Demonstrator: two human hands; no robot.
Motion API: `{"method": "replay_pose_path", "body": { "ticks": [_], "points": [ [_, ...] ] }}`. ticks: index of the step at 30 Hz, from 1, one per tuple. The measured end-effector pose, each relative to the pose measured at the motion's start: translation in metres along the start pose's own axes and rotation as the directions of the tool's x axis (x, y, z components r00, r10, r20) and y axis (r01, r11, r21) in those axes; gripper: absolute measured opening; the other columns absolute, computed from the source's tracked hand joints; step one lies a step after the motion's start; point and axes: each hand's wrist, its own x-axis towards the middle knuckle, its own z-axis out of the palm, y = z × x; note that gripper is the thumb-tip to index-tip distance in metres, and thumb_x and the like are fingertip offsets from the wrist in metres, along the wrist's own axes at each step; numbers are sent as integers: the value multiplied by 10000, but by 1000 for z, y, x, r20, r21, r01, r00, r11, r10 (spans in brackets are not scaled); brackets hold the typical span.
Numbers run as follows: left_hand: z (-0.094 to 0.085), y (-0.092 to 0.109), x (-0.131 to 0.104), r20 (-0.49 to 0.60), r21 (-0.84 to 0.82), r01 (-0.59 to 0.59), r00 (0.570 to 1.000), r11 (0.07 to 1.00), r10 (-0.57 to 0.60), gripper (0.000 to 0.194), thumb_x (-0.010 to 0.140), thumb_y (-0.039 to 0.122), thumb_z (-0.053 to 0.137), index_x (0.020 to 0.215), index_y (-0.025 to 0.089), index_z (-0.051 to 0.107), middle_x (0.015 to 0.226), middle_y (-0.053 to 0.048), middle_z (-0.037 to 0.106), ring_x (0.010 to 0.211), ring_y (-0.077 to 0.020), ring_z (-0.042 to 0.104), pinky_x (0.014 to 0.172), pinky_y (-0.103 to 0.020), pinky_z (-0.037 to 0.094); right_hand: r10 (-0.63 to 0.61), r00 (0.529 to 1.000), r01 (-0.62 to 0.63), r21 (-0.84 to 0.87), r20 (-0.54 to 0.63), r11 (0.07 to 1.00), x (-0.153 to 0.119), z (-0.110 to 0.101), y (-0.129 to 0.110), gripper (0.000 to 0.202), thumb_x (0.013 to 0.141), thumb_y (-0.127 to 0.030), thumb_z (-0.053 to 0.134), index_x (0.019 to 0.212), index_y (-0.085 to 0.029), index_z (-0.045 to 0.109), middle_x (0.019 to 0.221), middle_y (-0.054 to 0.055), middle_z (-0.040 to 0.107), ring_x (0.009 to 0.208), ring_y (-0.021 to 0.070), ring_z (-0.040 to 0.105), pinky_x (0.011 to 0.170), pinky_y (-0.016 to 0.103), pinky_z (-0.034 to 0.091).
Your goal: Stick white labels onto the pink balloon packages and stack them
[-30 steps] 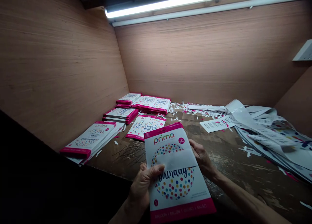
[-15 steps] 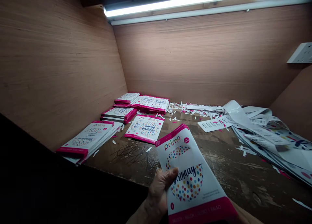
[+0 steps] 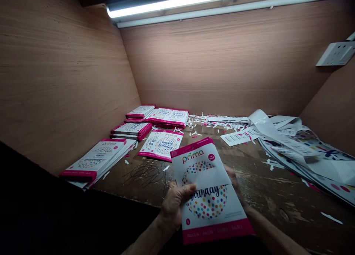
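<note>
A white and pink "prima" birthday packet (image 3: 206, 199), seemingly one of a few layered together, is held tilted above the front of the table. My left hand (image 3: 176, 203) grips its left edge, thumb on the printed front and fingers behind. At the packet's right edge is my right hand (image 3: 234, 183), mostly behind it, with its fingertips hidden. A paler band crosses the printed circle. Beyond the packet, two overlapping matching packets (image 3: 163, 144) lie flat on the table.
Stacked packets (image 3: 95, 158) line the left side, with further piles (image 3: 168, 116) at the back left. White paper scraps (image 3: 201, 120) litter the back. Curled label strips (image 3: 277, 133) lie over large printed sheets (image 3: 332, 173) on the right. A socket (image 3: 335, 54) is on the wall.
The held packet and my left hand have shifted slightly left and up in view. My right hand has come into sight at the packet's right edge. The camera view has moved a little.
</note>
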Motion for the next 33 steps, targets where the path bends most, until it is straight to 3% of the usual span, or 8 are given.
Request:
{"method": "replay_pose_path", "body": {
  "ticks": [4,8,19,24,26,27,30,33],
  "points": [
    [0,19,3,-7,161,-98,995,982,101,337,490,106,777,797,44,650,754,-147,680,657,-272,633,694,-434,513,45,959,-83,127,279,988,-1,-37,-11,503,777,-567,476,801,-112,691,803,113,687,772,261,619,767,375,457],
    [2,23,5,65,273,-127,991,954,113,347,494,143,779,801,44,650,741,-140,673,658,-273,625,667,-409,507,128,868,-246,192,479,950,-9,-42,-14,341,711,-424,638,880,-137,710,812,85,693,776,253,621,763,371,457],
    [35,31,23,325,459,-195,945,867,41,380,595,220,740,930,84,624,810,-113,659,666,-230,617,617,-335,506,237,964,-264,498,118,826,-19,-36,10,300,624,-331,736,842,-133,682,692,66,691,613,218,637,595,331,512],
    [37,25,2,152,392,-537,839,747,523,328,666,366,728,868,144,597,689,-43,629,614,-187,606,572,-277,483,320,945,-225,565,-73,794,-14,-71,-10,304,583,-273,746,850,-162,651,711,60,697,668,272,654,619,387,537],
    [27,-3,-6,109,259,-404,915,878,389,353,725,481,647,772,136,583,596,-44,599,494,-169,566,519,-292,472,313,943,-212,528,-109,823,-14,-86,-16,266,599,-305,727,823,-187,642,758,69,702,731,307,654,625,415,542],
    [24,-19,-6,174,199,-157,977,967,123,429,726,554,607,775,128,583,649,-81,620,515,-201,583,517,-332,482,307,945,-212,506,-112,836,-15,-92,-18,253,605,-325,719,807,-198,637,785,76,703,757,322,650,627,427,544],
    [26,-60,2,379,-60,163,916,985,-128,654,661,686,573,968,109,586,960,-171,629,866,-313,602,721,-429,483,330,941,-251,505,-72,826,-22,-98,-19,259,599,-339,719,807,-206,639,839,95,700,799,341,644,655,447,546],
    [36,-70,17,467,-212,212,880,954,-91,670,654,660,606,1047,118,560,1043,-162,608,1003,-328,542,854,-456,416,409,912,-330,584,-3,742,-29,-96,-11,266,604,-302,719,837,-190,654,831,96,701,805,330,649,700,453,539]
  ]
}}
